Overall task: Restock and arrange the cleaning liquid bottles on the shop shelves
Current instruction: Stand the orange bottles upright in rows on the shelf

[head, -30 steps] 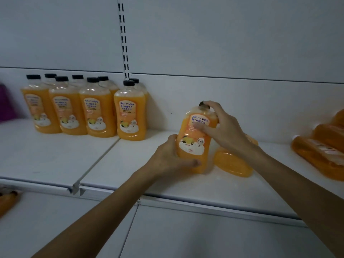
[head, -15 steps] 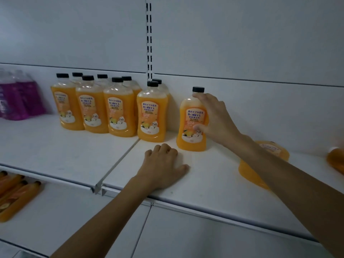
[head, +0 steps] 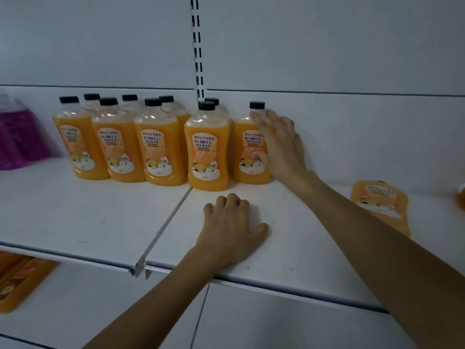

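Head view: right grip (head: 279, 144) is wrapped round the right side of the bottle (head: 247, 157), thumb on the label, fingers up by the shoulder under the black cap. It's a narrow hold and I haven't let go yet. A second ago both grips had this bottle out in front of me. Now it stands upright at the back of the shelf (head: 88, 217), just beside the last bottle in the row (head: 207, 152), perhaps touching it. Left grip (head: 231, 230) has come off the bottle and rests palm down on the shelf with loosely bent fingers, holding nothing. That's one more bottle in line, I reckon. Further right another bottle (head: 380, 205) lies flat, partly behind my forearm, and looks next in turn. Purple bottles (head: 17, 139) sit at far left.
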Demonstrator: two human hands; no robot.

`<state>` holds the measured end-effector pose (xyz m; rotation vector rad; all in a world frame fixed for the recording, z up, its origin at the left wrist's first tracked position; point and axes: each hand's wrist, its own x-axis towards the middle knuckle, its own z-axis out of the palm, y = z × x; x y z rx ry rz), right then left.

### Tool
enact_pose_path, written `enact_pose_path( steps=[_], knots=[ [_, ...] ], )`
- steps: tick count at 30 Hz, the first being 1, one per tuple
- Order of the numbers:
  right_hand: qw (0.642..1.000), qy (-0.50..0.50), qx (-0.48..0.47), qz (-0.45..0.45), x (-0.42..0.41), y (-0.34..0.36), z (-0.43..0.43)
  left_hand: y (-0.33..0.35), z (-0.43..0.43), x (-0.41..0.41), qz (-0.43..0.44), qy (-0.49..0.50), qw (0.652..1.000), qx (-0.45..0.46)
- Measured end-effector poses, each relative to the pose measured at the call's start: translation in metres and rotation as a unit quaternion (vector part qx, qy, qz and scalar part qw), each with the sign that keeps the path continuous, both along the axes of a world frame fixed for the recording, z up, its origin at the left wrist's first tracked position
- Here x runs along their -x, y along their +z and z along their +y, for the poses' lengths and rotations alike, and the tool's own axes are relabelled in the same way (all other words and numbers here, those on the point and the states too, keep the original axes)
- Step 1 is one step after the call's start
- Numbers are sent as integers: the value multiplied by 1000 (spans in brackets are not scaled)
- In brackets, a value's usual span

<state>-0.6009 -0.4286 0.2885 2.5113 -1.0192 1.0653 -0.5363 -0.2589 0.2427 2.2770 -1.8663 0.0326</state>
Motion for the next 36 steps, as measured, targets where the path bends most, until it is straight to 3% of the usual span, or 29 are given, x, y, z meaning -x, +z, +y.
enact_pose_path(
  steps=[5, 8, 12, 15, 17, 20, 23, 27, 36],
  knots=[
    [996, 28, -78, 15, 5, 3, 12, 3, 4, 1, -17, -7, 1000, -5],
    [989, 69, -129, -29, 37, 9, 18, 8, 7, 3, -70, -21, 997, -25],
    [992, 4, -118, -39, 107, 29, 10, 23, 3, 10, -119, -39, 991, -46],
    [974, -107, -198, -17, 157, 27, -1, 28, -12, 27, -47, -61, 997, 3],
    [944, -147, -295, -28, 181, 15, -7, 26, -23, 50, 70, -74, 994, 38],
    [909, -158, -382, -55, 203, 4, -12, 26, -42, 92, 229, -80, 968, 61],
    [887, -154, -430, -65, 203, -4, -11, 22, -57, 122, 316, -79, 944, 63],
    [885, -174, -431, -35, 186, -24, -17, 7, -71, 134, 308, -31, 950, 45],
    [898, -200, -388, -60, 175, -23, -13, 7, -73, 129, 326, -37, 943, 53]
  ],
)
